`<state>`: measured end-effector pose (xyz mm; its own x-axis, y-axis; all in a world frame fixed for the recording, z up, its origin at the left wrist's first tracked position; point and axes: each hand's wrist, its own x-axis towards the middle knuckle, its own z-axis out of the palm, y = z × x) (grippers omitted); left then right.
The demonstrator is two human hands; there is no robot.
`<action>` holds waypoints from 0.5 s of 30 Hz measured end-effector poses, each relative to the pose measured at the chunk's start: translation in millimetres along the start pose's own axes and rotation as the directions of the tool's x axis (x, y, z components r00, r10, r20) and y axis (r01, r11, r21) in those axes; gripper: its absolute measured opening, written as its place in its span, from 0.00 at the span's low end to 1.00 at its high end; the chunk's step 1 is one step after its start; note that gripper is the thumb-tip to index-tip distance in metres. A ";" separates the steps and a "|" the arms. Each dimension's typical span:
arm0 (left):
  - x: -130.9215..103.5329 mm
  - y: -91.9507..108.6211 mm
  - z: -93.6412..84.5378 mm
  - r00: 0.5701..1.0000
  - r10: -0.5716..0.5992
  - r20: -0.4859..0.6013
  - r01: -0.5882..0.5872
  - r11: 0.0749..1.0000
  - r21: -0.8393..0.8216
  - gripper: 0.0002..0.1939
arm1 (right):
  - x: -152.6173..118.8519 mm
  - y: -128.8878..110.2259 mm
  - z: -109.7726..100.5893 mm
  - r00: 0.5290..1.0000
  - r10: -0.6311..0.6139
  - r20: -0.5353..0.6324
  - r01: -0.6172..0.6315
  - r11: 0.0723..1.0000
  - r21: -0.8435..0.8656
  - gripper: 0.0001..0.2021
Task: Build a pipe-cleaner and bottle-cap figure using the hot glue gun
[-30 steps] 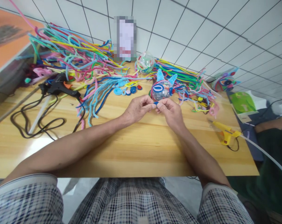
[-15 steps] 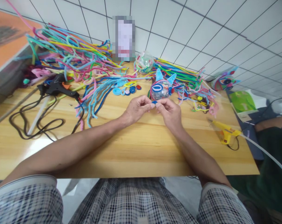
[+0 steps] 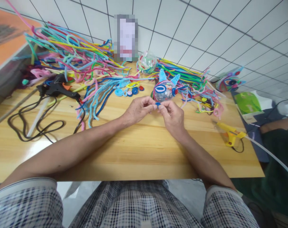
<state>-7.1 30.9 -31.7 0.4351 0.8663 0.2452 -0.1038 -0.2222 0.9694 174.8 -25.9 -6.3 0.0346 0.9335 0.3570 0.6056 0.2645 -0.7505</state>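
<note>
Between my fingertips is a small dark blue pipe cleaner coil (image 3: 158,104), partly covered by the fingers. My left hand (image 3: 139,110) pinches it from the left, and my right hand (image 3: 173,115) grips its other side. Just behind them sits a clear plastic ball (image 3: 166,92) with light blue pipe cleaner ears, a blue-and-white oval eye and a blue-and-red snout. Left of the ball lie several small coils (image 3: 134,91) in blue, pink and red.
Loose pipe cleaners (image 3: 70,53) heap at the back left. A black glue gun (image 3: 60,88) with a looped cord lies left, a yellow glue gun (image 3: 231,133) right. Behind stand a phone (image 3: 127,38) and another clear ball (image 3: 147,61). A person's arm (image 3: 277,126) shows far right.
Slightly more of the blue coil shows between my fingertips as the fingers shift a little around it. Both hands stay in nearly the same place.
</note>
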 end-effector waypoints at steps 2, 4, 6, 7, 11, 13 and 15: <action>-0.1 -0.3 -0.6 1.000 0.007 -0.007 -0.007 0.999 0.035 0.11 | -0.1 -1.4 -1.0 0.999 -0.037 -0.006 0.037 0.998 -0.054 0.08; 0.5 0.0 -1.0 1.000 0.028 -0.001 -0.028 0.997 0.070 0.10 | 0.3 -1.6 -1.9 0.998 -0.067 -0.008 0.065 0.993 -0.098 0.08; 1.4 0.6 -1.2 0.998 0.063 0.002 -0.063 0.993 0.101 0.07 | 1.1 -1.3 -2.4 0.996 -0.086 -0.006 0.084 0.989 -0.124 0.08; 1.9 0.7 -1.3 0.997 0.078 0.003 -0.077 0.991 0.112 0.06 | 1.6 -1.2 -2.6 0.996 -0.094 -0.003 0.093 0.987 -0.130 0.08; 3.6 -0.4 -1.4 0.996 0.088 -0.013 -0.087 0.992 0.094 0.07 | 5.6 -1.7 -5.6 0.993 -0.115 0.010 0.116 0.991 -0.067 0.07; 4.8 -1.0 -1.4 0.997 0.066 -0.039 -0.064 0.997 0.053 0.09 | 8.3 -2.0 -8.5 0.994 -0.112 0.002 0.112 0.994 -0.019 0.07; 5.7 -0.7 -1.2 0.997 0.034 -0.062 -0.034 0.999 0.006 0.10 | 10.5 -1.8 -10.9 0.996 -0.089 -0.006 0.089 0.996 0.012 0.06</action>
<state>-5.6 36.5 -31.0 0.3746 0.8845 0.2779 -0.1133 -0.2538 0.9606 182.8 -19.2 5.0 -0.0149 0.9048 0.4256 0.5969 0.3496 -0.7221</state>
